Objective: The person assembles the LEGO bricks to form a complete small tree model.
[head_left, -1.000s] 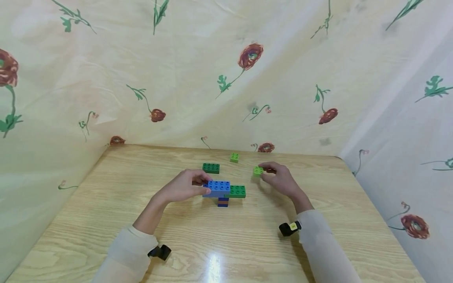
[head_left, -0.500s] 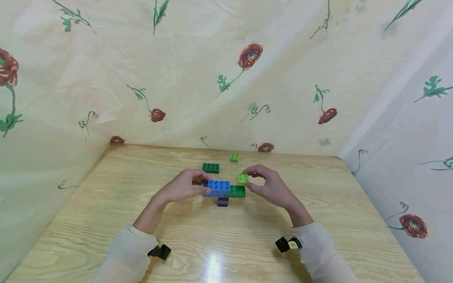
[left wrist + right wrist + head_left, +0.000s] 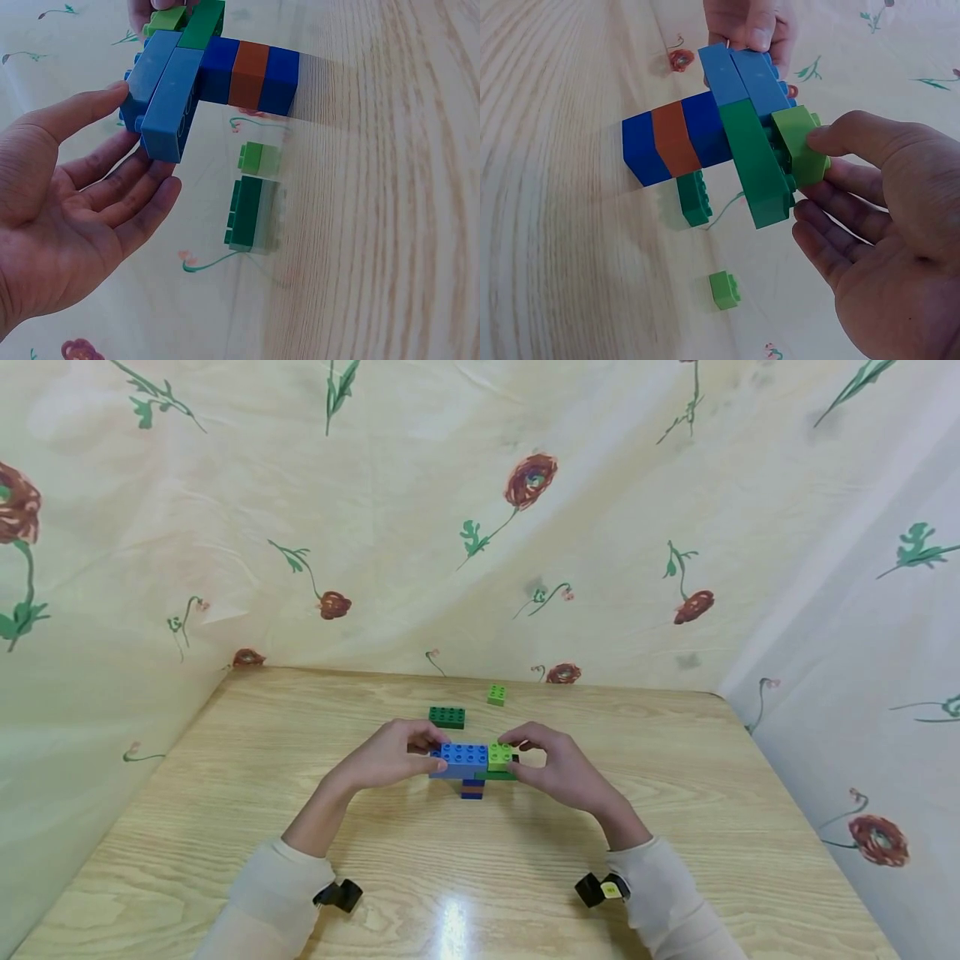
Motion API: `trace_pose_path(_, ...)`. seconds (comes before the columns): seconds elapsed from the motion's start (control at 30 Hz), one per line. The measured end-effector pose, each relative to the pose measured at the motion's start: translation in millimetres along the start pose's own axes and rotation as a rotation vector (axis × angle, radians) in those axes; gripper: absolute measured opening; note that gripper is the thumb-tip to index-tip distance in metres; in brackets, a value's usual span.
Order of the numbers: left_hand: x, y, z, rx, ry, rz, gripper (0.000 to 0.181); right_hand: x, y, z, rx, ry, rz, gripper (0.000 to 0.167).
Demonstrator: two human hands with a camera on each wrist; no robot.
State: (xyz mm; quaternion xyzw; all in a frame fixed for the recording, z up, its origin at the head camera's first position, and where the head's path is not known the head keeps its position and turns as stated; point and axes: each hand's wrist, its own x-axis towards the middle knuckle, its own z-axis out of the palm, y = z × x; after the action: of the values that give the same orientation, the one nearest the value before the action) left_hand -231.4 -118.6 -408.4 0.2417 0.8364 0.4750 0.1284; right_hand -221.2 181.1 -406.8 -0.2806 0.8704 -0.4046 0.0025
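My left hand (image 3: 386,756) pinches the left end of the upper blue brick (image 3: 463,756) between thumb and fingers. That brick lies on a lower blue brick (image 3: 174,112), which sits end to end with a green brick (image 3: 751,161). Beneath them is a column of two dark blue bricks and an orange brick (image 3: 676,137), standing on the table. With thumb and fingers my right hand (image 3: 558,768) pinches a light green brick (image 3: 498,755) over the green brick, beside the upper blue one. Some green studs still show; whether it is fully seated I cannot tell.
Behind the structure a loose dark green brick (image 3: 447,718) lies on the wooden table (image 3: 480,860). Farther back is another light green brick (image 3: 496,695). Flower-patterned cloth (image 3: 375,527) hangs along the back and sides of the table.
My right hand has carried the light green brick leftward from the table to the top of the green brick. My left hand has stayed on the blue brick.
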Motion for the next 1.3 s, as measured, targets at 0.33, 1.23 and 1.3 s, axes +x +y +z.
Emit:
trace_pose_path(0.33, -1.2, 2.3, 0.3, 0.004, 0.001, -0.009, 0.03, -1.0, 1.9, 3.1, -0.023, -0.004, -0.005, 0.033)
trace_pose_path(1.23, 0.2, 1.6, 0.9, -0.005, -0.001, -0.008, 0.03, -0.6, 1.0, 9.6, -0.041, 0.038, -0.018, 0.03)
trace_pose_path(1.3, 0.2, 1.8, 1.1, -0.004, 0.0, -0.013, 0.029, -0.5, 1.0, 10.0, -0.044, 0.039, -0.019, 0.03)
